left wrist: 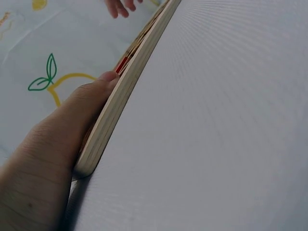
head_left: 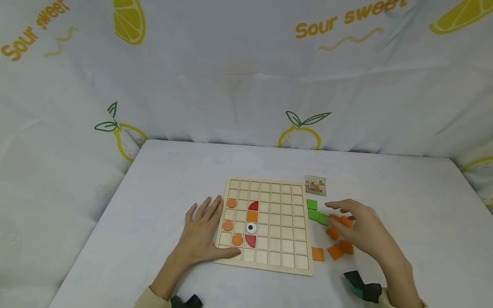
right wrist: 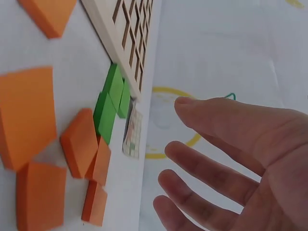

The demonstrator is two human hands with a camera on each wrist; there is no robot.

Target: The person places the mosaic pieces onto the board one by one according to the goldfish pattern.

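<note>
My left hand (head_left: 202,235) lies spread along the left side of a wooden grid board (head_left: 275,233), its thumb (left wrist: 91,96) over the near-left corner. Three orange discs (head_left: 228,225) sit in cells at the left. In one column are a red quarter-circle (head_left: 253,206), an orange square (head_left: 252,216), a white eye piece (head_left: 251,227) and another red quarter-circle (head_left: 250,241). Right of the board, my right hand (head_left: 360,224) hovers over loose tiles, fingers loosely bent and apart. The right wrist view shows nothing between thumb and fingers.
Green square tiles (head_left: 313,214) lie against the board's right edge. Several orange square tiles (head_left: 335,252) are scattered nearer and to the right, some partly behind the right hand. A small pattern card (head_left: 316,185) lies by the far-right corner. A lemon-print cloth (head_left: 239,98) hangs behind the white table (head_left: 185,167).
</note>
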